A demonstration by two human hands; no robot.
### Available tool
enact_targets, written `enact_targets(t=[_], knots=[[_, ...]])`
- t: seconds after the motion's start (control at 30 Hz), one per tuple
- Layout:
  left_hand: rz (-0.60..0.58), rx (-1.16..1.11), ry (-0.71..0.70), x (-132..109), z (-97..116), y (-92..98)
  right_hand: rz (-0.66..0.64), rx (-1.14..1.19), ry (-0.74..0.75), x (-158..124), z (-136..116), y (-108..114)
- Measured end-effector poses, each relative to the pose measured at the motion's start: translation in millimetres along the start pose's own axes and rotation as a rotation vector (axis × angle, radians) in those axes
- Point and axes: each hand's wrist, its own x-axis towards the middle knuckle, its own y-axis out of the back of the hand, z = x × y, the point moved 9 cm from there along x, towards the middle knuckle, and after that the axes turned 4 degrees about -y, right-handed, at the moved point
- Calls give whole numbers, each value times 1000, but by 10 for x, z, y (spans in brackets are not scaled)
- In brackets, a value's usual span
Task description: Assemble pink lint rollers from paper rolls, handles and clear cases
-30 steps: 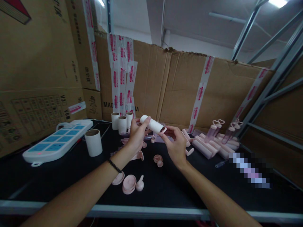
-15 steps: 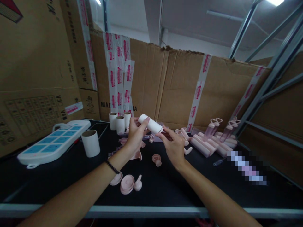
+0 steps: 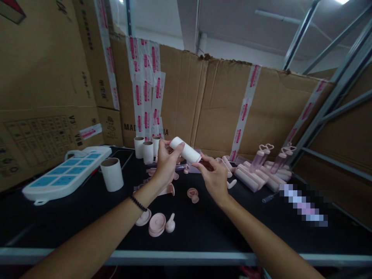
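My left hand is closed round a white paper roll, held up at a slant above the black table. My right hand pinches something small and dark pink at the roll's right end; I cannot make out what it is. Below the hands lie loose pink plastic caps and handle pieces and one more pink piece.
Several white rolls stand upright: one large, others at the back. A white and blue power strip lies at the left. Finished pink rollers are stacked at the right. Cardboard boxes wall the table; a metal rack stands right.
My right hand's fingers have closed in on the right end of the roll. The roll and the left hand have hardly moved; the camera shifted slightly.
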Motion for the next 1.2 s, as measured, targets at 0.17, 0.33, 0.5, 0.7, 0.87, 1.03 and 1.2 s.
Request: enact_targets(t=[0.17, 0.33, 0.5, 0.7, 0.87, 1.03, 1.2], knots=[[-21, -2, 4, 3, -4, -13, -32, -107, 54, -5, -79, -12], [-16, 13, 32, 11, -25, -9, -63, -306, 199, -35, -162, -42], [-53, 56, 81, -22, -37, -51, -150, -303, 214, -40, -161, -102], [-126, 86, 193, -86, -185, -82, -201, -354, 361, -12, -379, -138], [-234, 51, 242, -147, -274, -179, -345, -344, 406, 16, -360, -216], [-279, 10, 299, -240, -272, -270, -412, -324, 374, 25, -283, -228], [-346, -34, 312, -327, -212, -383, -457, -357, 375, -5, -342, -247]])
